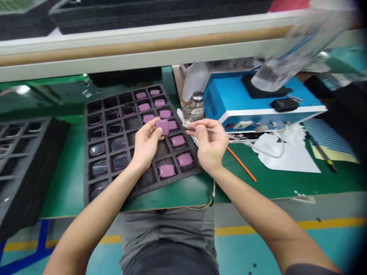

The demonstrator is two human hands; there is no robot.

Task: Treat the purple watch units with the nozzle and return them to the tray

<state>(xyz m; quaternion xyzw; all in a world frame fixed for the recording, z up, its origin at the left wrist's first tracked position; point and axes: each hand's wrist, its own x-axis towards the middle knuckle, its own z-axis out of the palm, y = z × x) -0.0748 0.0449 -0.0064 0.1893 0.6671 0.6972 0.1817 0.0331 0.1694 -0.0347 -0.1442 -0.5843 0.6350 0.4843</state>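
Observation:
My left hand pinches a small purple watch case between thumb and fingers, above a black foam tray. My right hand is closed on a thin pale tube, whose near end points toward the watch case without touching it. A whitish piece shows by that end; I cannot make out what it is. Purple watch cases lie in the tray's right-hand compartments. On its left side, cases with dark glassy faces fill several compartments.
A blue control box stands at the right, with a clear cylinder on top. Near it are a glass bottle, an orange stick and white paper. Another foam tray stack is at the left. A shelf edge crosses above.

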